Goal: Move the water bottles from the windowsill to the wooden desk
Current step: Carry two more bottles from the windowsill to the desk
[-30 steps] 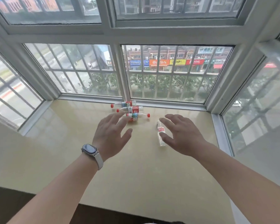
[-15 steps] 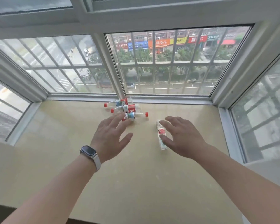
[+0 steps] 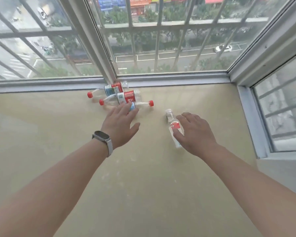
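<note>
Three clear red-capped water bottles lie on their sides on the beige windowsill (image 3: 58, 134) near the window post: the far bottle (image 3: 109, 90), the middle bottle (image 3: 125, 99) and the near bottle (image 3: 142, 104), its cap pointing right. My left hand (image 3: 120, 127), fingers spread, hovers over the near bottle and hides part of it. A fourth bottle (image 3: 173, 129), white-capped with a red label, lies alone to the right. My right hand (image 3: 197, 134) is open over its right side, thumb on or just above the label. Neither hand grips anything.
Grey window frames (image 3: 161, 81) and barred glass wall the sill at the back, left and right (image 3: 251, 120). Bare beige sill spreads toward me. I wear a smartwatch (image 3: 102, 136) on my left wrist. The wooden desk is out of view.
The view has moved closer and tilted down. Both hands have reached forward: the left now overlaps the near bottle, the right now lies over the lone bottle.
</note>
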Available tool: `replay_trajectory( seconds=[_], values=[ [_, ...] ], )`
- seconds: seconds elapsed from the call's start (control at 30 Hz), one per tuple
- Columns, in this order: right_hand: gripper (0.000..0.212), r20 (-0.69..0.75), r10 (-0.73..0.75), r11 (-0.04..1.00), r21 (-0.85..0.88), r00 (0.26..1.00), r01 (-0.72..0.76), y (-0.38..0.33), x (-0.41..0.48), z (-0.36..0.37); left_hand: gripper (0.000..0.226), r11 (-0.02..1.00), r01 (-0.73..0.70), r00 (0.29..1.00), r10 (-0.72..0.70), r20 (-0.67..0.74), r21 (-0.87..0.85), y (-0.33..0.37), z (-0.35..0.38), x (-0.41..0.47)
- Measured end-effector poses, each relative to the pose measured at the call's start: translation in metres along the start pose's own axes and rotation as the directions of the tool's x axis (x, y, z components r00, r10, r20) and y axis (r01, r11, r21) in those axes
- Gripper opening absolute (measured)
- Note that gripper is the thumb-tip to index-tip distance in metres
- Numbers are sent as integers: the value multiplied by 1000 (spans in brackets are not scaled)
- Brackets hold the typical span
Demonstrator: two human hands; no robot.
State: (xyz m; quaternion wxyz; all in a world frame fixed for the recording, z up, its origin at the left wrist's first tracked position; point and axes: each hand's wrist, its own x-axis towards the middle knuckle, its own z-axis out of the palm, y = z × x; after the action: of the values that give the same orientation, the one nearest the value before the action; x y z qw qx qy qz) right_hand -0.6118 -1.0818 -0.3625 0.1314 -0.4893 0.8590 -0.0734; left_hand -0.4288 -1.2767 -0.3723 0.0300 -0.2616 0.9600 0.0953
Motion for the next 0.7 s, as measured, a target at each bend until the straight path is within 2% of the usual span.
replay_trajectory(
  seconds=[0.27, 0.47, 0.6, 0.7],
  values=[
    [46, 111, 169, 985, 4, 979, -170, 30, 38, 94, 59, 994, 60, 988, -71, 134, 89, -41, 98, 50],
    [71, 199, 355, 921, 94, 913, -378, 44, 53, 140, 69, 982, 187, 963, -187, 195, 18, -69, 139, 80],
    [87, 244, 437, 870, 131, 866, -476, 47, 62, 155, 73, 979, 198, 959, -202, 200, 39, -80, 150, 98],
    [90, 268, 494, 829, 142, 827, -541, 49, 66, 164, 72, 983, 173, 967, -180, 182, 56, -82, 154, 108]
  ],
)
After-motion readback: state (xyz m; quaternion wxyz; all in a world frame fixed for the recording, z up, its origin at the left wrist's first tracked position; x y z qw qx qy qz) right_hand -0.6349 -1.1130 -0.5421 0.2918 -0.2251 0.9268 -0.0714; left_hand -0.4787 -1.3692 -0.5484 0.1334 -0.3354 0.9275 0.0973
